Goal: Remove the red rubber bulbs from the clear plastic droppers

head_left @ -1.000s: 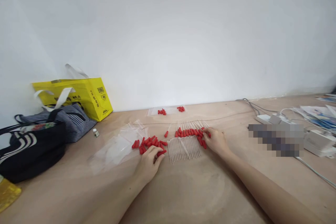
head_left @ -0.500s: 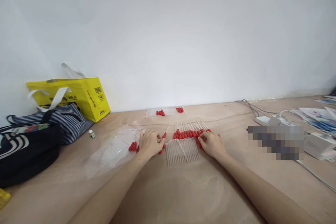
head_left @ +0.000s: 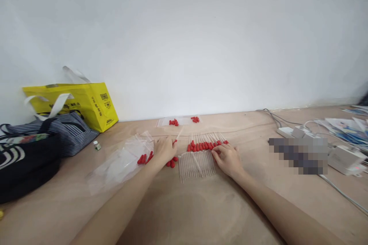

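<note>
My left hand (head_left: 163,150) is closed on a dropper (head_left: 178,134), its clear tube pointing up and away and its red bulb partly hidden by my fingers. Several loose red rubber bulbs (head_left: 172,162) lie beside and under that hand. My right hand (head_left: 228,157) has thumb and fingers pinched together at the right end of a row of clear thin tubes (head_left: 197,166); what they hold, if anything, is hidden. Just beyond those tubes lies a row of droppers with red bulbs (head_left: 202,145), tubes pointing toward the wall.
Clear plastic bags (head_left: 122,157) lie left of my left hand. A flat bag with red bulbs (head_left: 184,121) rests near the wall. A small bottle (head_left: 97,145), a yellow bag (head_left: 100,103) and dark bags (head_left: 28,164) stand left. Chargers (head_left: 345,157), cables and papers (head_left: 345,128) are right.
My left hand has moved slightly away from me with the dropper. The red bulb seen under my right fingers earlier no longer shows there. The view has shifted slightly.
</note>
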`<state>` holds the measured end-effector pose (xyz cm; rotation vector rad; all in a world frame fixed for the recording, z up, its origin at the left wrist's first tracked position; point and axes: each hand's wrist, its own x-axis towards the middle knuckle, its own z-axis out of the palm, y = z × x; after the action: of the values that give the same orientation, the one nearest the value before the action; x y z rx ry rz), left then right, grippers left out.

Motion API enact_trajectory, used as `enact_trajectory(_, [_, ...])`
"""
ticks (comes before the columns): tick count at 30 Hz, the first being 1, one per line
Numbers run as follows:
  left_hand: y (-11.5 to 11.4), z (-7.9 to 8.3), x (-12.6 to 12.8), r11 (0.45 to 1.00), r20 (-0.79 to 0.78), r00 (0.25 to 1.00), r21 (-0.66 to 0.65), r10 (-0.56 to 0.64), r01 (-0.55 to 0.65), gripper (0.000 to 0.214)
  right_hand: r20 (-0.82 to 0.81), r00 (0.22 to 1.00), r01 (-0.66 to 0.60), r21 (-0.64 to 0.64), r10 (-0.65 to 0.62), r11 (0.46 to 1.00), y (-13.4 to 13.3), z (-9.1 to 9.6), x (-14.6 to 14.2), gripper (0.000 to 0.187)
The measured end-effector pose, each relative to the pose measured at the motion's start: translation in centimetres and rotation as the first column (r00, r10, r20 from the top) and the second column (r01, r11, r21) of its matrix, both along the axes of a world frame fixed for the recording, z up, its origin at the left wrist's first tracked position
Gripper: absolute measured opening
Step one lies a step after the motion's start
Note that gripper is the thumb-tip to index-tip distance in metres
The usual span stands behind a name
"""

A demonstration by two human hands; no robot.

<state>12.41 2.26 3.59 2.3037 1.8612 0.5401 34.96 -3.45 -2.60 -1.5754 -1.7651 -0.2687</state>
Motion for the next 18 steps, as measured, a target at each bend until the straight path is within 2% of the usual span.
enact_trajectory(3, [-3.5, -1.1, -1.4, 0.985, -0.033, 0.995, 0.143, -0.097, 0.101, 0.017, 0.044, 0.992, -0.121, 0.144, 0.116, 0.982, -1.0, 0.4, -1.3, 0.018])
enact_trajectory(5, [-5.5, -2.4, -2.2, 0.901, -0.107, 0.961, 0.334, -0.256, 0.277, 0.017, 0.125, 0.969, -0.235, 0.192, 0.214, 0.953, -1.9, 0.7, -2.6, 0.021])
enact_trajectory(8, [-7.2, -4.2, -2.9, 0.784, -0.187, 0.912, 0.466, -0.364, 0.409, 0.017, 0.252, 0.912, -0.376, 0.205, 0.323, 0.903, -3.1, 0.8, -4.4, 0.026])
enact_trajectory(10, [-7.6, -4.8, -2.9, 0.74, -0.226, 0.897, 0.507, -0.38, 0.442, 0.018, 0.306, 0.895, -0.401, 0.234, 0.324, 0.886, -3.5, 0.6, -5.2, 0.024])
enact_trajectory(13, [-7.6, -4.9, -2.8, 0.707, -0.249, 0.883, 0.531, -0.397, 0.467, 0.018, 0.349, 0.904, -0.355, 0.287, 0.248, 0.889, -3.5, 0.0, -5.6, 0.021])
enact_trajectory(15, [-7.7, -4.8, -2.6, 0.69, -0.247, 0.877, 0.544, -0.412, 0.477, 0.019, 0.364, 0.902, -0.342, 0.274, 0.233, 0.899, -3.3, -0.3, -5.6, 0.019])
enact_trajectory(18, [-7.8, -4.7, -2.5, 0.682, -0.229, 0.875, 0.553, -0.427, 0.478, 0.02, 0.373, 0.881, -0.386, 0.208, 0.292, 0.899, -3.0, -0.5, -5.7, 0.018])
